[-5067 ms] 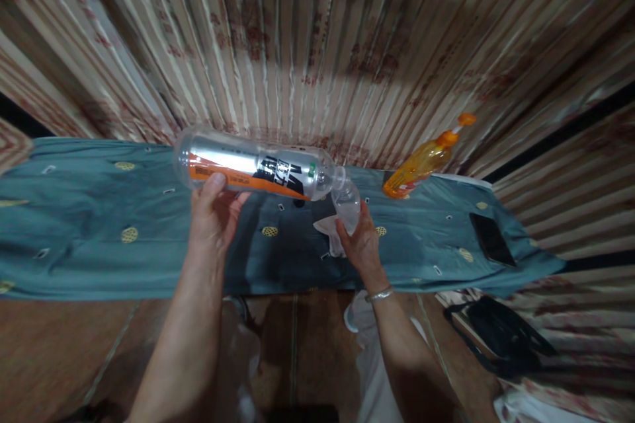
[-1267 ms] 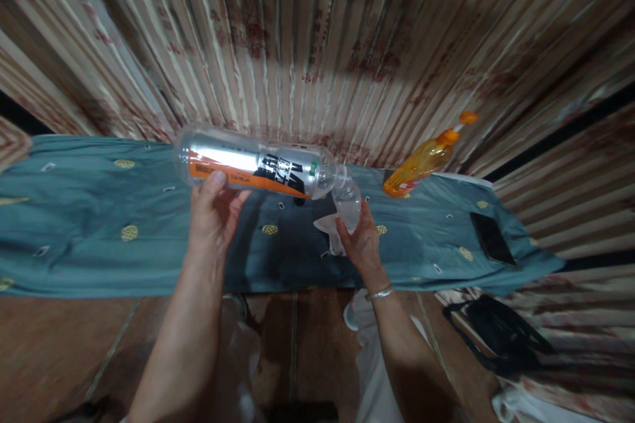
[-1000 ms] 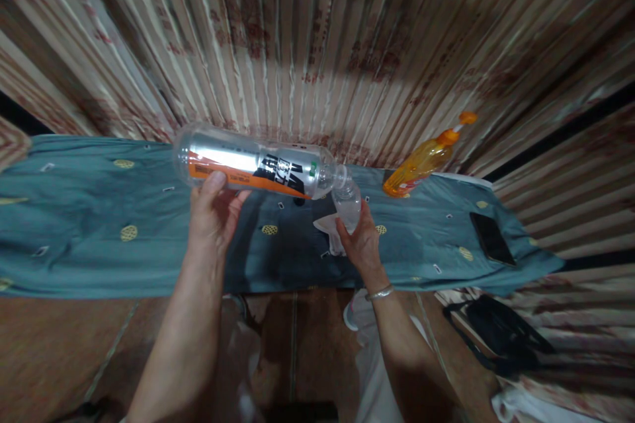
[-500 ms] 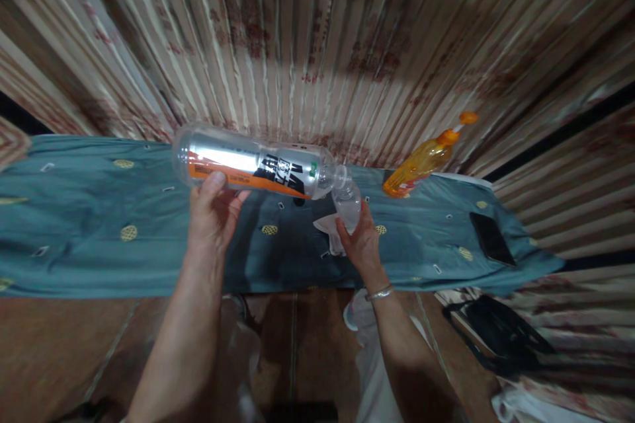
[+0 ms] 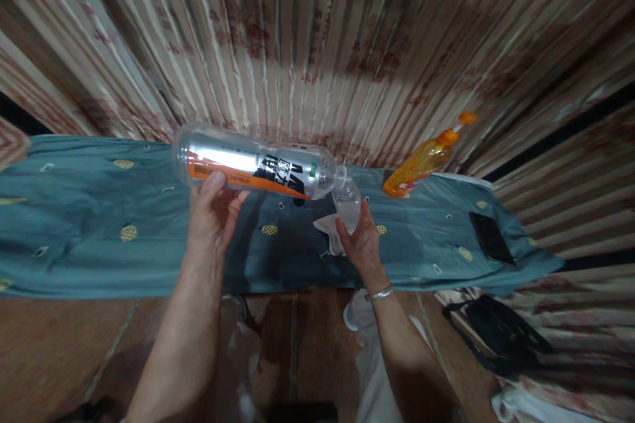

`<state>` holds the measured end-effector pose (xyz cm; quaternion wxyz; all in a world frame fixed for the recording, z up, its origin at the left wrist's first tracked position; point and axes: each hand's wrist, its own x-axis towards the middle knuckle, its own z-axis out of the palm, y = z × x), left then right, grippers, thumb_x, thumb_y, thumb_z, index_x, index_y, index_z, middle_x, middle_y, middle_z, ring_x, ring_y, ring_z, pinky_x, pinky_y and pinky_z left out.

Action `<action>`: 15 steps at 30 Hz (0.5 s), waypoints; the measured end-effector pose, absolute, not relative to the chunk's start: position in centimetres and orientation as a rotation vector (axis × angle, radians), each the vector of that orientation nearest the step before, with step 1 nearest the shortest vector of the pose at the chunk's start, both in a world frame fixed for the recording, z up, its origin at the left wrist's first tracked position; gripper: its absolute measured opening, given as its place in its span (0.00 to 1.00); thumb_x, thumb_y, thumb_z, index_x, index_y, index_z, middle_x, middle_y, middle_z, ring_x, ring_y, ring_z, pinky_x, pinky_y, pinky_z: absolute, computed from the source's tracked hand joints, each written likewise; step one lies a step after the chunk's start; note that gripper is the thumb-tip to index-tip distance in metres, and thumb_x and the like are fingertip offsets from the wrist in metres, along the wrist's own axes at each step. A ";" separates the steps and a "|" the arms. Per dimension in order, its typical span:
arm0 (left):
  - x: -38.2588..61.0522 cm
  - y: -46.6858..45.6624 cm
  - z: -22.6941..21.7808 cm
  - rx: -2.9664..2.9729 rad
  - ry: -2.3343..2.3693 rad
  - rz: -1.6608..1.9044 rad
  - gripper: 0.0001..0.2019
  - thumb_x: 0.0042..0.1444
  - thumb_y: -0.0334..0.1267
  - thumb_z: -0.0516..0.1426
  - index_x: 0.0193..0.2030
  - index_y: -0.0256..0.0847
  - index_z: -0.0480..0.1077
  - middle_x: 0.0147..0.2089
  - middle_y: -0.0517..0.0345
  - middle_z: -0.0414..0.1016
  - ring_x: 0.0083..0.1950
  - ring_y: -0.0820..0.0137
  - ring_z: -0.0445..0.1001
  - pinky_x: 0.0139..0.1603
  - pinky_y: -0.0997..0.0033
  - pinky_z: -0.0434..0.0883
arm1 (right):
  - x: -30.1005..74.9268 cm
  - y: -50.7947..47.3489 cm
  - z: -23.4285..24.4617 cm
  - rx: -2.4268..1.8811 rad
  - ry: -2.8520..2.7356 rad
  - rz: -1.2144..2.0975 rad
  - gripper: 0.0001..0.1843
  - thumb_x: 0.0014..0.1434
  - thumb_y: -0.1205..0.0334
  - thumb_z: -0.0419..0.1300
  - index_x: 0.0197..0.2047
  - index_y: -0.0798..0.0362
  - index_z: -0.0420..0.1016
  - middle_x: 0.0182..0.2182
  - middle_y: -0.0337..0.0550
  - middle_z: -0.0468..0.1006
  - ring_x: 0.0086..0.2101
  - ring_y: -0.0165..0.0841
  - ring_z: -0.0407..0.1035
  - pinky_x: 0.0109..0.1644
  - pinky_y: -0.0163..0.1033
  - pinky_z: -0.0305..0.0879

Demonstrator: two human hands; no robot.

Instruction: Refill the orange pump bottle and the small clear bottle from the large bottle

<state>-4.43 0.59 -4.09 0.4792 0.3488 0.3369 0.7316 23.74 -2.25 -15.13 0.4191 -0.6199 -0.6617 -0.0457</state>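
Observation:
A large clear plastic bottle (image 5: pixel 238 162) with a silver and orange label lies almost level in my left hand (image 5: pixel 215 211), which grips it from below near its base. Its neck slopes slightly down to the right, over the mouth of a clear plastic cup (image 5: pixel 348 208). My right hand (image 5: pixel 361 241) is closed around that cup, which is tilted toward the bottle. The bottle's neck meets the cup's rim. Whether liquid is flowing I cannot make out. Just left of my right hand, a white tissue (image 5: pixel 330 231) lies on the cloth.
A teal cloth with pineapple prints (image 5: pixel 89 211) covers the long table. An orange pump bottle (image 5: pixel 419 165) leans at the back right; a black phone (image 5: pixel 492 238) lies at the right end. Pleated curtain (image 5: pixel 307 46) hangs behind. A black bag (image 5: pixel 501 330) is on the lower right.

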 end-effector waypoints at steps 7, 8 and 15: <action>-4.6 0.7 -4.2 0.899 0.810 1.786 0.17 0.44 0.53 0.72 0.39 0.52 0.76 0.39 0.57 0.83 0.50 0.53 0.82 0.40 0.53 0.83 | 23.7 -2.3 -15.0 -1.564 -1.662 -0.107 0.37 0.71 0.44 0.54 0.71 0.64 0.59 0.62 0.71 0.75 0.61 0.52 0.73 0.66 0.62 0.71; -4.6 0.7 -4.1 0.892 0.810 1.789 0.18 0.44 0.53 0.72 0.38 0.52 0.76 0.39 0.57 0.82 0.50 0.53 0.82 0.41 0.53 0.83 | 23.7 -2.3 -15.0 -1.563 -1.662 -0.112 0.37 0.71 0.44 0.54 0.71 0.65 0.59 0.62 0.71 0.75 0.61 0.52 0.73 0.66 0.62 0.71; -4.3 0.5 -4.1 0.838 0.835 1.794 0.19 0.43 0.53 0.72 0.40 0.50 0.76 0.40 0.58 0.83 0.50 0.53 0.81 0.43 0.51 0.83 | 23.7 -2.3 -15.1 -1.572 -1.653 -0.110 0.38 0.71 0.43 0.53 0.71 0.64 0.59 0.62 0.71 0.75 0.61 0.51 0.74 0.65 0.61 0.71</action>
